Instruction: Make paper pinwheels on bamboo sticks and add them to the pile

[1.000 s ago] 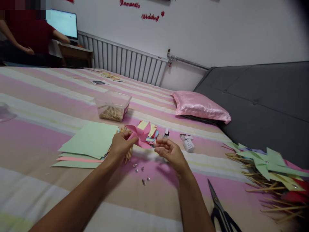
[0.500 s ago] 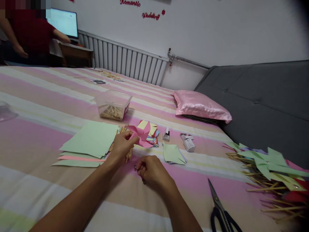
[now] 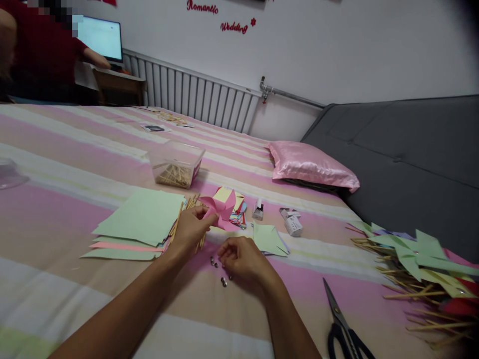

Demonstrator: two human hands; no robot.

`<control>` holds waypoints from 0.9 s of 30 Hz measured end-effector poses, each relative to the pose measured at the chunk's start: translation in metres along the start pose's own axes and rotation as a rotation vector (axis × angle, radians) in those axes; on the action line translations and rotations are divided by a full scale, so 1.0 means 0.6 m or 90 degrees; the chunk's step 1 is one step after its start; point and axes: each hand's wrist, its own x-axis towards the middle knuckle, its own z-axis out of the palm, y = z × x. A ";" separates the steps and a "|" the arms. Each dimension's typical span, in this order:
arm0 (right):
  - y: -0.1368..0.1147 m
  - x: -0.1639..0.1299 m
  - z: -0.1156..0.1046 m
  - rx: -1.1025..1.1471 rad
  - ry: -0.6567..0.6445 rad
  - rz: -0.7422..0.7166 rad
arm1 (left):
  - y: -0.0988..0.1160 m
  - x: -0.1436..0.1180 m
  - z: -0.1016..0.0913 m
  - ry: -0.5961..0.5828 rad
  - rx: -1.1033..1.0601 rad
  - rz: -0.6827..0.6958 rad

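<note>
My left hand (image 3: 190,228) pinches the middle of a folded pink paper pinwheel (image 3: 221,209) just above the striped bedspread. My right hand (image 3: 242,258) rests low on the cloth with its fingers curled over several small silver pins (image 3: 223,281); whether a pin is between the fingers I cannot tell. Thin wooden sticks (image 3: 187,222) lie under my left hand. A stack of small coloured paper squares (image 3: 236,213) sits just behind the pinwheel.
Large green and pink paper sheets (image 3: 140,222) lie at left, a clear tub of sticks (image 3: 175,164) behind. A cut green piece (image 3: 267,238), small glue bottle (image 3: 258,209), scissors (image 3: 342,324), finished pinwheels (image 3: 419,259) and pink pillow (image 3: 312,167) are at right. Another person (image 3: 41,50) sits far left.
My right hand dropped from beside the pinwheel down to the pins on the cloth, uncovering the green cut piece. The left hand kept hold of the pink pinwheel.
</note>
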 end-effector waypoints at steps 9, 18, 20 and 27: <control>0.009 0.002 -0.008 0.006 0.040 -0.005 | -0.001 -0.001 0.000 -0.002 -0.004 -0.006; 0.019 0.013 -0.008 -0.137 0.207 0.026 | -0.006 0.001 -0.001 -0.016 0.005 -0.001; 0.020 0.014 -0.004 -0.149 0.212 0.025 | -0.010 0.002 -0.002 -0.017 0.003 0.006; 0.019 0.015 -0.012 -0.148 0.217 0.002 | -0.014 0.004 -0.004 -0.024 0.002 0.011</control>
